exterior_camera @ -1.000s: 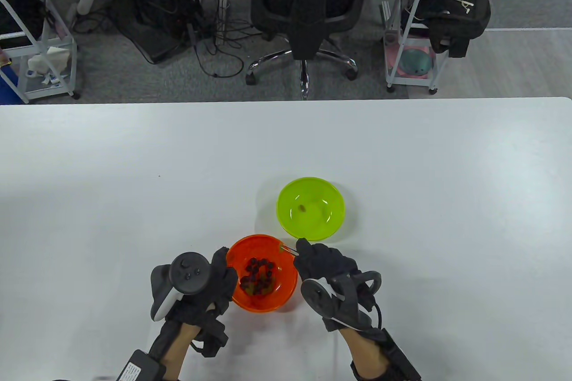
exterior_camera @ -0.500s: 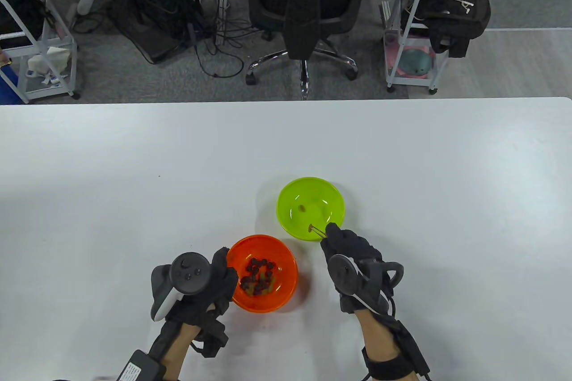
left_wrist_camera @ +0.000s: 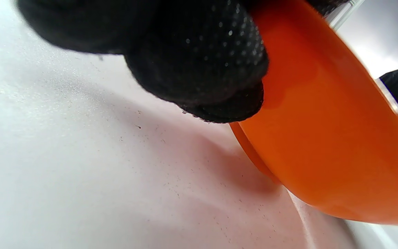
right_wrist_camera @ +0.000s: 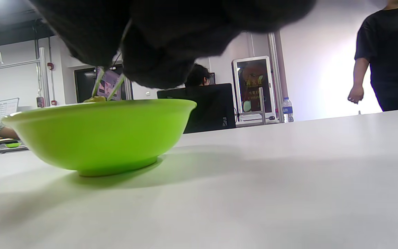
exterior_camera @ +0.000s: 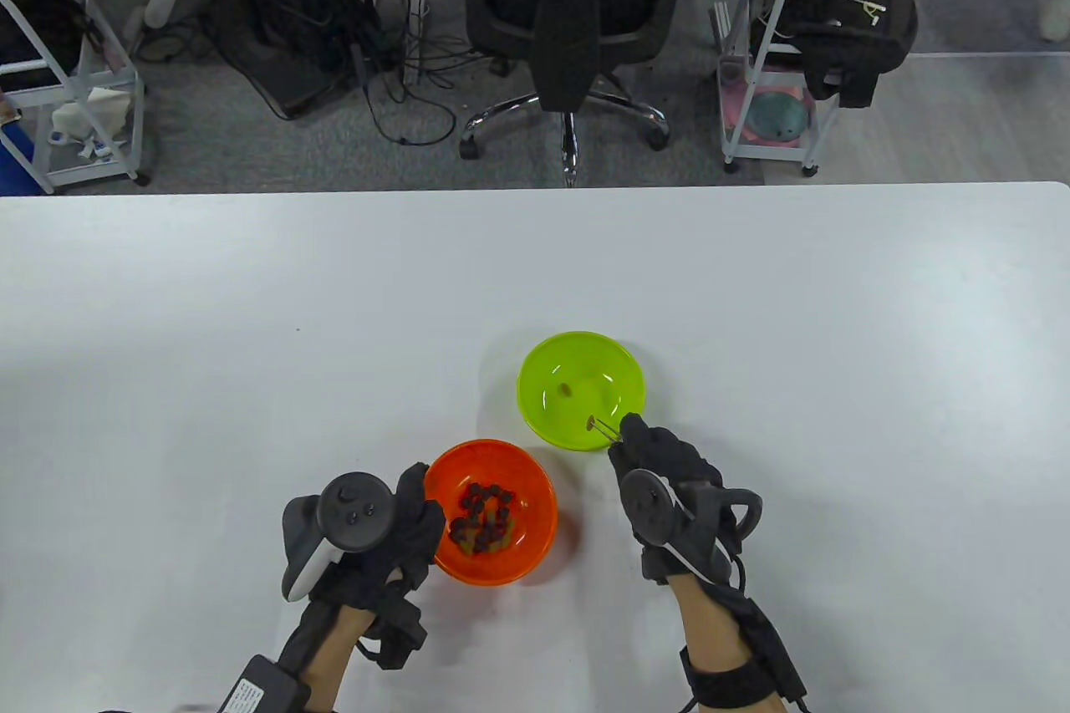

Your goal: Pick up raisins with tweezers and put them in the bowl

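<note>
Holding the tweezers (exterior_camera: 605,430), the right hand (exterior_camera: 669,496) sits at the near right rim of the green bowl (exterior_camera: 547,420), fingers pressed together around the tool's back end. The tweezer tips reach over that rim into the green bowl and pinch one raisin (exterior_camera: 592,420); in the right wrist view the two prongs (right_wrist_camera: 107,88) converge just above the rim, with a small piece between them. A second raisin (exterior_camera: 566,389) lies on the floor of the green bowl, left of centre.

The orange bowl (exterior_camera: 539,487) stands just nearer than the green bowl and to its left, the two close but apart. It contains the pile of raisins (exterior_camera: 483,518). The left hand (exterior_camera: 368,529) rests against the side of the orange bowl farthest from the green bowl; the left wrist view shows a gloved fingertip (left_wrist_camera: 202,58) touching the orange wall (left_wrist_camera: 323,138). How the remaining left fingers lie cannot be told. Both bowls stand on the white table (exterior_camera: 251,328)
</note>
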A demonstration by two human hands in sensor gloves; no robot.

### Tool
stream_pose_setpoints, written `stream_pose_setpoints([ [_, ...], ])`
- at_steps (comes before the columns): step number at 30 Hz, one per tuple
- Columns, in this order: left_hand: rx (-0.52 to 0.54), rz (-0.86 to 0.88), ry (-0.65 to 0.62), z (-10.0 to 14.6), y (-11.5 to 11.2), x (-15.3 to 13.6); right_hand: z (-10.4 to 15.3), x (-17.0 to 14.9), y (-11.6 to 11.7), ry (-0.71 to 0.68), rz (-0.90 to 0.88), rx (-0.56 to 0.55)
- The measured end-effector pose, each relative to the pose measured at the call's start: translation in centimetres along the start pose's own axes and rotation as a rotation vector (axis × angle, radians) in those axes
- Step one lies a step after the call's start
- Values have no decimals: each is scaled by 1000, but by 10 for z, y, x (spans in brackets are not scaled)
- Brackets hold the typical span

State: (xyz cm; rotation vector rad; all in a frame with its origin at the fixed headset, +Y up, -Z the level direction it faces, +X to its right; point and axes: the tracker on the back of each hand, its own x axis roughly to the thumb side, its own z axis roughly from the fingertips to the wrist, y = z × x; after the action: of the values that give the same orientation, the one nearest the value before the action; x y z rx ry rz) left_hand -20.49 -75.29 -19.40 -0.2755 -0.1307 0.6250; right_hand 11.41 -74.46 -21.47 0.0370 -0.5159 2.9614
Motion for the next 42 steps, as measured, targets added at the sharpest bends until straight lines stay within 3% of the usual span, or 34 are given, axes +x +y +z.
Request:
stream_pose_setpoints([
  [12,-1,-1,0,0,0,0,4,8,-3,-38,-7,-3],
  [27,5,2,-1,0,0,0,32,74,-17,-314,5,78],
  [42,15,4,-3,1,2,-1,45,105,-15,-428,103,153],
])
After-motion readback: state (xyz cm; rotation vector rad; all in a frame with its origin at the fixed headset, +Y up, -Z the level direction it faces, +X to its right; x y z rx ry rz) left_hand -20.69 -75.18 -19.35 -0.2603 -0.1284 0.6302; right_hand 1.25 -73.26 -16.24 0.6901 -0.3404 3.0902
